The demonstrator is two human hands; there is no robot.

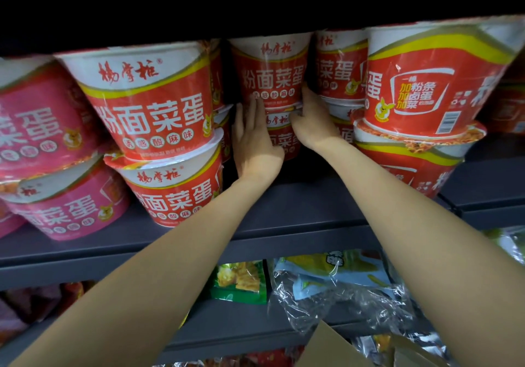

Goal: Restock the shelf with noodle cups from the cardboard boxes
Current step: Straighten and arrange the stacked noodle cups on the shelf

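Red noodle cups stand two high on the grey shelf. In the middle gap, set back, an upper red cup sits on a lower red cup. My left hand lies flat with straight fingers against the left side of this stack. My right hand presses its right side, fingers bent round the seam between the two cups. A front stack of red cups stands to the left, another red stack to the right.
Pink noodle cups fill the shelf's far left. Below the shelf lie a green snack pack and clear-wrapped bags. A cardboard box flap rises at the bottom right. The shelf above is dark.
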